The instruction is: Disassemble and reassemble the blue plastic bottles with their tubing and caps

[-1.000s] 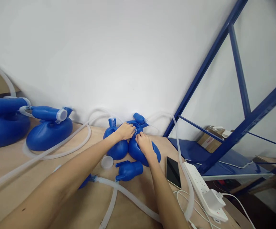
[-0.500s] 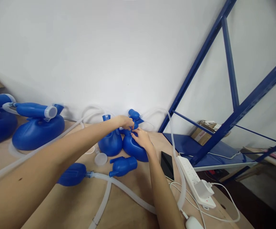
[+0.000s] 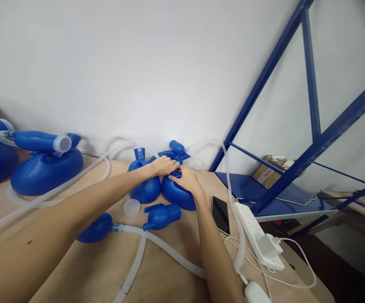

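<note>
My left hand (image 3: 166,165) and my right hand (image 3: 186,180) meet at the top of a rounded blue container (image 3: 179,195) near the wall. The fingers of both are bent and close together; whatever small part lies between them is hidden. Directly left of it stands another blue container (image 3: 146,189) with an upright neck. In front lies a small blue bottle-shaped piece (image 3: 163,215) with two prongs. A clear round cap (image 3: 132,207) rests to its left. Behind my hands is a small blue piece (image 3: 177,147) beside a clear tube.
Two large blue containers (image 3: 48,168) sit at the left. Clear hoses (image 3: 176,257) cross the wooden table (image 3: 163,277). On the right are a phone (image 3: 220,214), a white power strip (image 3: 254,235), cables and a blue metal rack (image 3: 264,88) holding a cardboard box (image 3: 269,172).
My left hand has come down slightly and closer to my right fingertips at the container's top. The view has shifted a little.
</note>
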Tool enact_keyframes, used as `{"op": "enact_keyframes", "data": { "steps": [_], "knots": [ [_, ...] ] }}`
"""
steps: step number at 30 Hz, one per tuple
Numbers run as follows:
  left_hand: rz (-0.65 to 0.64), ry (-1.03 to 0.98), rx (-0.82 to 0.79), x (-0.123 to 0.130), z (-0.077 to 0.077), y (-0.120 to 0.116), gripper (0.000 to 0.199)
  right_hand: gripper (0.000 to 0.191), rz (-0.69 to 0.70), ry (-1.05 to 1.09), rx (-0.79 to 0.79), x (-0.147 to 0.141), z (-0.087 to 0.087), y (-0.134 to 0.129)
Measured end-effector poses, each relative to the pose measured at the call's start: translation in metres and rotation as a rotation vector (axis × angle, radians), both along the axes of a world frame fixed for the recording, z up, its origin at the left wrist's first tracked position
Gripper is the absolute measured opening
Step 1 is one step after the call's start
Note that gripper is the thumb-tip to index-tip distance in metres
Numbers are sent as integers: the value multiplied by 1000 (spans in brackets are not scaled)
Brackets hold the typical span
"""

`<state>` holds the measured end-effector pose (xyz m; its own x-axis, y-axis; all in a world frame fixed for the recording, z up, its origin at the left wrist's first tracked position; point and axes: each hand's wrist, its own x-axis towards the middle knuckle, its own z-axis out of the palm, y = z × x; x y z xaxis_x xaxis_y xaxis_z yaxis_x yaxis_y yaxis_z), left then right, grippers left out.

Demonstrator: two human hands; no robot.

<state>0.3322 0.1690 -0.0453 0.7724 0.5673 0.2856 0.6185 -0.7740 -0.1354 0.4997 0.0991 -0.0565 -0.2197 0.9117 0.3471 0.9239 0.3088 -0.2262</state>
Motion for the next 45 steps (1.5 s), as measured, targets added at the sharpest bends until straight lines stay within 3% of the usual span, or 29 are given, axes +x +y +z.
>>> {"op": "enact_keyframes", "data": {
  "steps": [7, 11, 18, 26, 33, 38, 42, 45],
  "knots": [
    [160, -114, 12, -20, 5, 10, 55, 60, -68, 10, 17, -7, -2, -4],
    [189, -77, -17, -32, -1, 5, 44, 73, -172, -126, -8, -19, -4, -9],
    [212, -107, -75, -28, -4, 9, 33, 66, -151, -172, 3, -17, -1, -12],
    [265, -127, -145, -24, -6, 24, 37, 65, -140, -190, 5, -15, -2, -9],
    [340, -213, -100, -46, 15, 27, 36, 65, -137, -158, -24, -6, 1, -13],
    [408, -354, 13, -48, 35, 14, 51, 66, -129, -154, -16, -4, 0, -12],
    [369, -349, -120, -44, 36, 2, 33, 66, -128, -147, -27, -3, -1, -11],
    [305, -363, -236, -49, 33, -2, 32, 69, -136, -149, -29, -3, -1, -10]
  ]
}}
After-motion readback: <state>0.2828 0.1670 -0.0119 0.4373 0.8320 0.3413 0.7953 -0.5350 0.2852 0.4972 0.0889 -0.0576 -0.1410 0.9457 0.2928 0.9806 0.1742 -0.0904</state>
